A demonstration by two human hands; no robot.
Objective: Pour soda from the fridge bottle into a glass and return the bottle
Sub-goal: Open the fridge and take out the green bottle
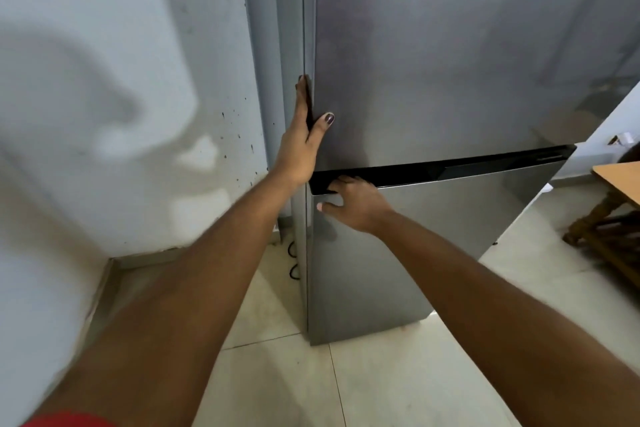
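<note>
The right hand [356, 204] grasps the dark handle slot [450, 168] atop the lower door [415, 253], fingers curled inside, while the left hand [301, 146] lies flat and unclenched along the left edge of the upper door [450, 62], thumb on its front. The fridge [289, 10], both doors closed, fills 12 to 3 o'clock; a wall [121, 80] stands at 9, a wooden table [620, 180] at 3, floor [381, 385] at 6.

Upper door [450, 62] and lower door [415, 253] were shut. Wall [121, 80] sat close left: narrow gap, cable [293, 267] lying in it. Handle recess [450, 168] between doors admitted fingers; right hand [356, 203] occupied its left end. Floor [398, 385] ahead lay open, table [616, 180] off right
</note>
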